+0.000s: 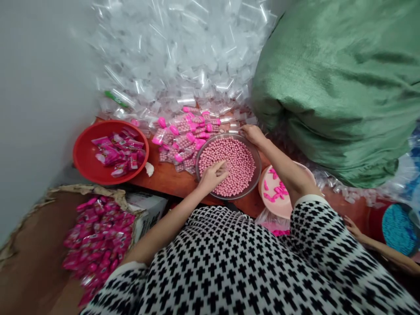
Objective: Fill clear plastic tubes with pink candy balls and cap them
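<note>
My left hand (212,177) is over a round metal bowl (259,168) full of small pink balls (238,168). Its fingers are bent together close to the balls; whatever lies between them is blurred. At the bowl's far right rim, my right hand (252,134) has its fingertips closed at the end of a clear plastic tube (234,126). Behind the bowl and to its left lie several ball-filled tubes (183,136) with bright pink caps. A pale pink basin (282,209) at the right, partly under my right forearm, holds loose pink caps (280,191).
A red basin (78,151) with pink packets stands left, above a carton (24,245) of similar packets. Clear tubes (183,52) are heaped at the back, beside a big green sack (328,87). Another person's hand (354,229) is near blue pieces (398,229) at right.
</note>
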`<state>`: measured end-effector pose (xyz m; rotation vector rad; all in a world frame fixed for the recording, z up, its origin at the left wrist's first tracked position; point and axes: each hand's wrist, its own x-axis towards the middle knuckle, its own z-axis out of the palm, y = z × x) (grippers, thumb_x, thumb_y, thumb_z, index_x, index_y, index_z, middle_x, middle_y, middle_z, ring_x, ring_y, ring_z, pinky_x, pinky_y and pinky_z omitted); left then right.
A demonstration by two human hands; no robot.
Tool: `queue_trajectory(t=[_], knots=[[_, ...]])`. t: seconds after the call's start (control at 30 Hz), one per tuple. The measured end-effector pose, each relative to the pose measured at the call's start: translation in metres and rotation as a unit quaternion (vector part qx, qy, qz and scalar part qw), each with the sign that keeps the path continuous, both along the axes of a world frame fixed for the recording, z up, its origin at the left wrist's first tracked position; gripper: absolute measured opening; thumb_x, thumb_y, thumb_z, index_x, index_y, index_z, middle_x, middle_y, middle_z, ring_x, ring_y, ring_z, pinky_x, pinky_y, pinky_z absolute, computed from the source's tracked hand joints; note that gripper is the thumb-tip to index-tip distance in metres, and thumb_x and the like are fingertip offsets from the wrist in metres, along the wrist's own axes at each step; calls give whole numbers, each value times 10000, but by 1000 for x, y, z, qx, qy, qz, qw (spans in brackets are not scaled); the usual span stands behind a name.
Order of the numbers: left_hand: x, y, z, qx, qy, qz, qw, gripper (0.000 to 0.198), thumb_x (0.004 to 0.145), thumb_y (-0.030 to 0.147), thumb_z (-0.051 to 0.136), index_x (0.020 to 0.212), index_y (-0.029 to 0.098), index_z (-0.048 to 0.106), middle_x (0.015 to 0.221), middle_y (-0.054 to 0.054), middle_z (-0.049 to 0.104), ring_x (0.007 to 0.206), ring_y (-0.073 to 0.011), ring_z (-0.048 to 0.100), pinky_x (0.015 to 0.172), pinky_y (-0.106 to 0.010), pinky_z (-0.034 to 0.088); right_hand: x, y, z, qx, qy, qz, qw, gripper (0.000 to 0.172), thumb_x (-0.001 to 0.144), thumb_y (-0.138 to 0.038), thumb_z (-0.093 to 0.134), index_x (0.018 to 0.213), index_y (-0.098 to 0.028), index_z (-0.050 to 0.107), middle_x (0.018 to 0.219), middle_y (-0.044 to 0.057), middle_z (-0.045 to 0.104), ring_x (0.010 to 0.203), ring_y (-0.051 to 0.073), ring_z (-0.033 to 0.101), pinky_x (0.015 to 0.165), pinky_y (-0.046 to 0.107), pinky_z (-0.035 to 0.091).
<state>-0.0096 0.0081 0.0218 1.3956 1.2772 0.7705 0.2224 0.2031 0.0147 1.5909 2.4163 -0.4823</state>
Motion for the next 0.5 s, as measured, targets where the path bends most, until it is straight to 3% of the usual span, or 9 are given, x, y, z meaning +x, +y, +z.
queue_trajectory(t=[0.07, 0.2, 0.37, 0.5], knots=[[-5, -7, -1, -97, -89, 79, 988, 514, 774, 356, 661, 1247, 163, 603, 1007, -60, 714, 873, -182, 683, 802, -311, 577, -19, 14, -3, -29, -18, 25, 999, 343, 930, -245, 471, 1207, -144, 647, 1243, 141, 645, 1101, 244, 613, 904, 291, 443], [-16, -12, -4, -214, -247, 197, 924, 552, 760, 438, 684, 1227, 162, 582, 1028, -80, 706, 866, -195, 698, 784, -359, 604, -41, 36, -13, -75, -63, 75, 992, 354, 887, -303, 555, 1192, -155, 658, 1246, 160, 641, 1076, 275, 620, 871, 321, 461], [-22, 0, -8, -240, -316, 231, 888, 543, 728, 394, 740, 1200, 185, 572, 1089, -90, 686, 912, -184, 694, 844, -362, 588, -35, 46, -26, -76, -60, 71, 993, 377, 869, -358, 565, 1156, -141, 678, 1221, 164, 651, 1059, 293, 620, 857, 340, 475], [-21, 19, -7, -236, -335, 237, 881, 515, 740, 366, 737, 1195, 193, 569, 1108, -87, 678, 950, -183, 685, 878, -364, 569, -13, 32, -17, -22, 13, 2, 1000, 408, 932, -261, 378, 1203, -116, 645, 1176, 149, 668, 1045, 263, 620, 892, 362, 478]])
